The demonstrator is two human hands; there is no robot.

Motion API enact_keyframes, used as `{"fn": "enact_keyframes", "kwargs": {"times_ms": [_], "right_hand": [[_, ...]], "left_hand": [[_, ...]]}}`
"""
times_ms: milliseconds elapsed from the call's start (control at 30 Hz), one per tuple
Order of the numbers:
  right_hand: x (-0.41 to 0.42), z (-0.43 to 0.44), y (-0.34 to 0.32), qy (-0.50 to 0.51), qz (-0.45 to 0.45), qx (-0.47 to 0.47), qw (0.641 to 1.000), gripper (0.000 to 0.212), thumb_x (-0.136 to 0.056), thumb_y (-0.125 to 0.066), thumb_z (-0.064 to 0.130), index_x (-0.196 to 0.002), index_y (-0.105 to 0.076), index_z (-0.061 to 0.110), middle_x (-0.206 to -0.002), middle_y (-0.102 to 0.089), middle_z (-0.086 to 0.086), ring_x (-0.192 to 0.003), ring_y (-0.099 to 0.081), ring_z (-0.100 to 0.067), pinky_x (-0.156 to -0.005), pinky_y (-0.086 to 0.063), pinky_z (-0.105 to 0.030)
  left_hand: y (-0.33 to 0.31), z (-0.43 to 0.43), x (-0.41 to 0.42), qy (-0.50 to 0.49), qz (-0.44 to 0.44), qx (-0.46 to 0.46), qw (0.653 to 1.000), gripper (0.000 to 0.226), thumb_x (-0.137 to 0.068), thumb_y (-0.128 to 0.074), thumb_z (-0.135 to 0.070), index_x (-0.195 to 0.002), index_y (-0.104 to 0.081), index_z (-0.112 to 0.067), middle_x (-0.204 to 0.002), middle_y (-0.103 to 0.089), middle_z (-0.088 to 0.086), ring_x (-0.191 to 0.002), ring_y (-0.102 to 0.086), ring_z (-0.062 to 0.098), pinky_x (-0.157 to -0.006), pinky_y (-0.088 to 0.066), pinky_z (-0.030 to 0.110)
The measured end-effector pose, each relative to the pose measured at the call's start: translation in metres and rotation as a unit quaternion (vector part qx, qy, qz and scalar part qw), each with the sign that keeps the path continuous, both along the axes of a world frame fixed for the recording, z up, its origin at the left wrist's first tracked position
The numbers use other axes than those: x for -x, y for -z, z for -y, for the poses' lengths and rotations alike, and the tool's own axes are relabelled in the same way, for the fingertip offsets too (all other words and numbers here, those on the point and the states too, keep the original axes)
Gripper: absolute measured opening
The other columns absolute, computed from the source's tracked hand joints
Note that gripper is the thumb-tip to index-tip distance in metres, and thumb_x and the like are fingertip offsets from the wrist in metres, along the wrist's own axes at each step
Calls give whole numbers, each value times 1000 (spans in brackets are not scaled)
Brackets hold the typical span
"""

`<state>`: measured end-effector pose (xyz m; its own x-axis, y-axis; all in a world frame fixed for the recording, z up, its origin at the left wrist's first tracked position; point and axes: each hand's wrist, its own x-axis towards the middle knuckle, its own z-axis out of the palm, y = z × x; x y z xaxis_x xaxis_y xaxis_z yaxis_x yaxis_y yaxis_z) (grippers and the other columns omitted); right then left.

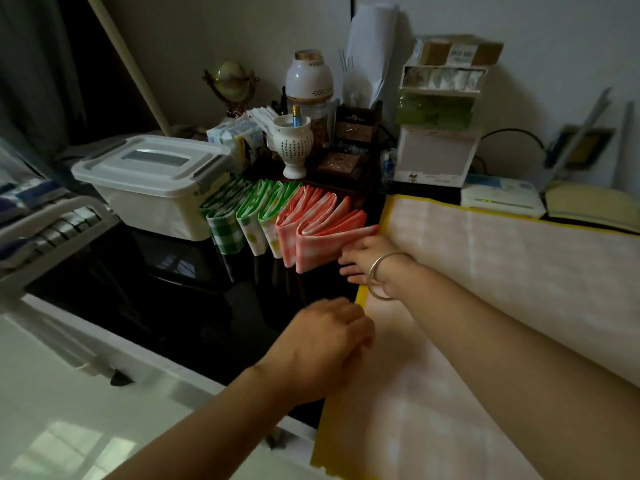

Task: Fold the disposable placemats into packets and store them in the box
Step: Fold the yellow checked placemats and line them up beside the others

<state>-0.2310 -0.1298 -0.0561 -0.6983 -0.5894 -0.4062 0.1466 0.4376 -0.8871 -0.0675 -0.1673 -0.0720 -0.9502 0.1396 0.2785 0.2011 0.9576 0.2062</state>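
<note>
A large pale placemat with a yellow border lies spread flat over the dark table. My right hand, a silver bangle on its wrist, lies with straight fingers on the mat's left edge, fingertips by a pink checked packet. My left hand is nearer me with fingers curled at the same left edge; whether it pinches the mat is hidden. Several folded packets, green and pink, stand in a row beside a white plastic box whose lid is closed.
Behind the packets stand a white cup, a white jar, dark wooden boxes, a calendar stand and a small globe. A white router and a notebook lie at the back right. The table's white edge runs lower left.
</note>
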Motion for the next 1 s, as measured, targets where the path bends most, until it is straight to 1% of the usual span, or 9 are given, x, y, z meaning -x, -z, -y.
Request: {"fn": "enact_keyframes", "kwargs": {"times_ms": [133,267,367,500,567,667,800,933,1000], "right_hand": [[-12,-43,-12,-52,-86,-38,994,21,-94,-54,4,-113,-60,4,-100,-65,-12,-80,-63,-20,-62,-49,-25],[-20,-108,-16,-126,-176,-92,972,10,-88,-62,7,-88,-64,16,-87,-68,-6,-72,-63,-14,-71,-53,-31],[-26,-174,-16,-167,-266,-153,937,18,-82,-69,13,-75,-63,28,-79,-67,3,-74,-63,-13,-74,-52,-27],[-39,-262,-8,-209,-383,-258,862,23,-82,-68,28,-70,-53,40,-85,-63,13,-85,-58,-9,-81,-48,-28],[-47,-297,-2,-215,-403,-275,846,24,-83,-67,32,-73,-49,43,-88,-56,16,-93,-52,-8,-84,-46,-28],[-60,-335,10,-185,-413,-254,855,14,-78,-63,49,-84,-54,40,-93,-53,17,-97,-49,-8,-84,-44,-27],[-75,-364,19,-177,-416,-239,860,52,-62,-48,74,-98,-61,38,-112,-51,19,-109,-45,-4,-93,-40,-23],[-82,-380,20,-214,-399,-244,858,63,-59,-44,65,-115,-57,39,-133,-45,13,-127,-39,-7,-103,-31,-17],[-83,-384,19,-211,-398,-241,860,61,-62,-46,65,-116,-56,39,-134,-44,14,-129,-38,-4,-104,-28,-14]], "left_hand": [[14,-36,-11,74,67,-20,995,23,-89,-53,-33,-104,-62,-18,-108,-59,-1,-96,-55,22,-78,-49,39],[20,-59,-13,77,85,2,993,54,-78,-64,-63,-114,-58,-23,-122,-56,-2,-106,-54,22,-87,-48,38],[20,-74,-17,91,117,41,988,78,-67,-70,-72,-126,-53,-24,-133,-51,-2,-117,-49,21,-96,-43,35],[14,-88,-16,73,149,61,984,86,-65,-72,-72,-134,-47,-26,-141,-45,-3,-127,-42,20,-103,-38,33],[8,-92,-15,66,169,80,980,88,-64,-73,-72,-135,-45,-27,-143,-42,-3,-128,-40,20,-102,-39,33],[5,-95,-14,65,192,118,972,87,-66,-73,-69,-136,-42,-28,-144,-39,-4,-126,-42,21,-99,-41,33],[-5,-97,-14,29,228,79,970,76,-68,-73,-68,-131,-47,-36,-142,-44,-13,-124,-48,14,-100,-38,28],[-11,-95,-12,8,230,-46,972,39,-78,-69,-60,-109,-69,-37,-127,-62,-15,-120,-55,11,-100,-42,32],[-8,-94,-14,-3,201,-94,975,35,-78,-60,-57,-95,-74,-31,-115,-69,-11,-113,-60,14,-94,-47,35]]}}
